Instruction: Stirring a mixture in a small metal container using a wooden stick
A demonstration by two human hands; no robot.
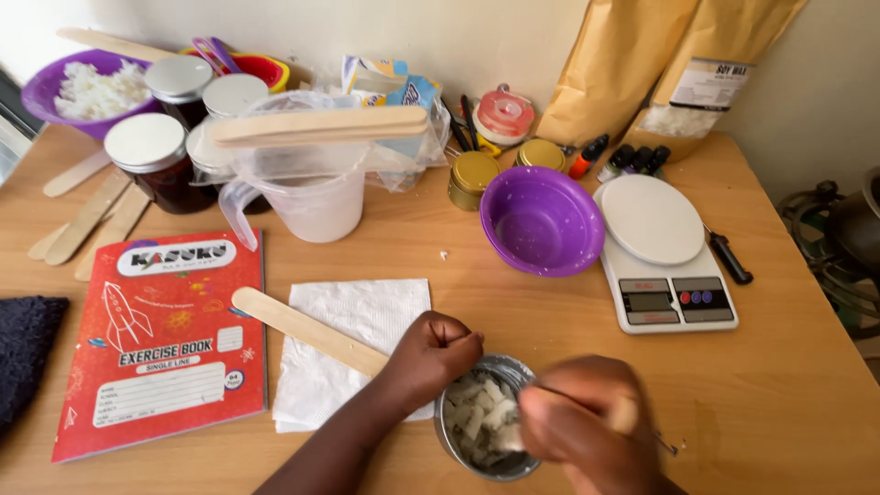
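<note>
A small metal tin [458, 442] full of white wax flakes stands near the table's front edge. My left hand [431, 357] is closed against the tin's left rim. My right hand [587, 426], blurred, hovers over the tin's right side with fingers closed, seemingly on a thin stick-like thing that I cannot make out. A wide wooden stick [302, 327] lies on a white paper napkin [353, 312] and runs under my left hand.
A red exercise book [160, 339] lies at left. Behind are a clear measuring jug [307, 197] with a wooden stick across it, lidded jars [151, 156], an empty purple bowl [541, 220], a white kitchen scale [665, 252], small gold tins [472, 174] and two brown paper bags [642, 64].
</note>
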